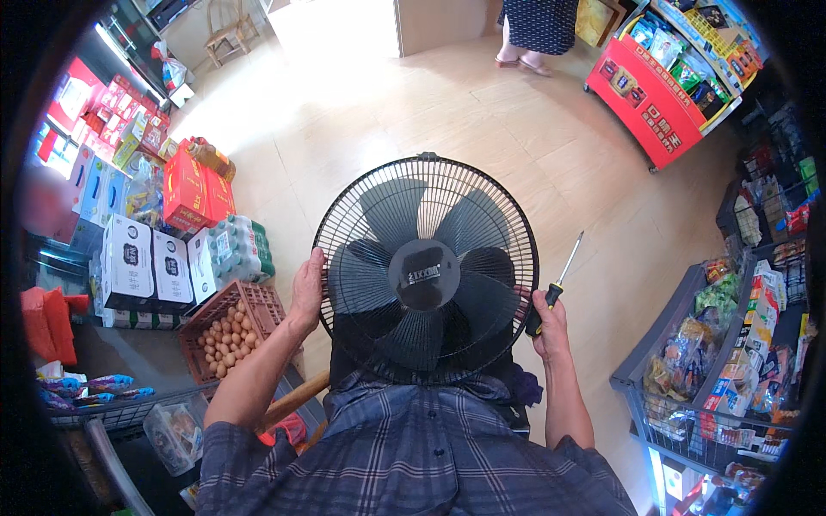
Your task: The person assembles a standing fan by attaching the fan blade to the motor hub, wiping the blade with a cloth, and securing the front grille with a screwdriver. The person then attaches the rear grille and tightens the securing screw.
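A black electric fan [424, 273] rests on my lap, its round wire guard facing up with the dark blades showing through. My left hand [307, 294] grips the guard's left rim; some of its fingers are hidden behind the rim. On the other side, my right hand [551, 328] is closed around a screwdriver [555, 294] with a black and yellow handle. The metal shaft points up and away from me, just outside the guard. My right fingertips are near the guard's right rim, and whether they touch it I cannot tell.
To my left are a crate of eggs [231, 342], wrapped bottles [238, 249], white cartons [129, 262] and red boxes [196, 191]. Racks of packaged snacks [688, 357] line the right. Ahead stand a red display cart [644, 103], a small chair [228, 34] and another person's legs [520, 52].
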The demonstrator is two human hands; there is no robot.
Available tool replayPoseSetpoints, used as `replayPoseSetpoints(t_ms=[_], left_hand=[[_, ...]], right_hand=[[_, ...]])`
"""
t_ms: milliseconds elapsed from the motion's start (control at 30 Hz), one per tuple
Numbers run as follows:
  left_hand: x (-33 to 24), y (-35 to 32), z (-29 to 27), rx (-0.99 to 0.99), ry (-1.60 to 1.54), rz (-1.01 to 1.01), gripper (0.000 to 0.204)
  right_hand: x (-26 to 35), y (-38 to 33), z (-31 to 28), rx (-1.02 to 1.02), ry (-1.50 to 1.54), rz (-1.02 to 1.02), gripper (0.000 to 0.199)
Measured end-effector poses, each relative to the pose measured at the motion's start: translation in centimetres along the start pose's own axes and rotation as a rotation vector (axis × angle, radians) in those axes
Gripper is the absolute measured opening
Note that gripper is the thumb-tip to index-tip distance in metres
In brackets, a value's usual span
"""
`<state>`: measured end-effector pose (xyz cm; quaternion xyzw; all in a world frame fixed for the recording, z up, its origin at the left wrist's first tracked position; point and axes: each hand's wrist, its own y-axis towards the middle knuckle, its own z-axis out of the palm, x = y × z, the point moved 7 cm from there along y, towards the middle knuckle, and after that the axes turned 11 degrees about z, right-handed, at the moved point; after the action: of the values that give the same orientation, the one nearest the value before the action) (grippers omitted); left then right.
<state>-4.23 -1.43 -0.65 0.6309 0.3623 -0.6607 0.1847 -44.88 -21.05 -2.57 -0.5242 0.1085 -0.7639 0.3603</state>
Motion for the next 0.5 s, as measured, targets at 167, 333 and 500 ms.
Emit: replayPoseSetpoints(t_ms=[167,333,500], left_hand=[[1.1,0.6,-0.4,-0.019,0.02,-0.011,0.049],[2.9,-1.2,-1.9,-0.181,0.053,-0.01,0.062],[0.9,-1.7,0.4,0.0,-0.106,0.047,0.056]], right_hand=[[-0.8,0.2,-1.5,-0.034,-0.007,-0.012,0.023],[-2.8,2.4,-5.6,-0.179,0.064,0.058,0.036],[-9.7,3.7,-14.7,-0.564,-0.33,0.312,0.032]])
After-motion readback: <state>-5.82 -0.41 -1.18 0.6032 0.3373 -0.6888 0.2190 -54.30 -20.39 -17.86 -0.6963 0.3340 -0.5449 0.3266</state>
